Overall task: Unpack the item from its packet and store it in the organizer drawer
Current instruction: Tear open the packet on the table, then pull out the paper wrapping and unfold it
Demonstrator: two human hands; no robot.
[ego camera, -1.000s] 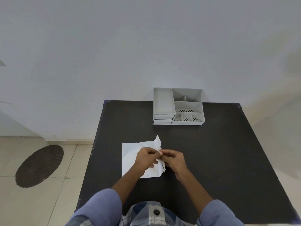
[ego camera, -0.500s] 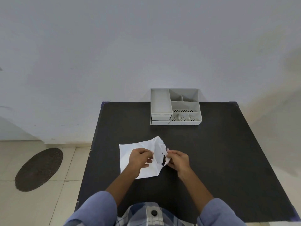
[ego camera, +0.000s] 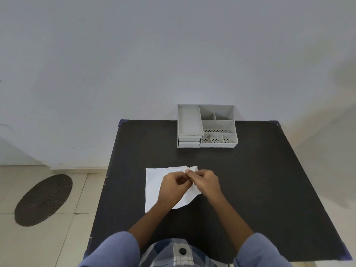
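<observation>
A white paper packet (ego camera: 156,182) lies on the black table (ego camera: 250,180) in front of me. My left hand (ego camera: 173,186) and my right hand (ego camera: 207,183) meet over its right part, both pinching its upper right edge. The item inside is hidden under my hands. A grey desk organizer (ego camera: 207,126) stands at the table's far edge against the wall, with two shut drawers (ego camera: 189,141) at its lower left and open compartments on top.
The table's left edge drops to a tiled floor with a dark oval mat (ego camera: 43,199). A plain wall rises right behind the organizer. Bare black tabletop stretches to the right of my hands.
Half a second ago the packet's torn edge was pulled apart, showing something dark inside; now my hands have come together again over that edge and cover it.
</observation>
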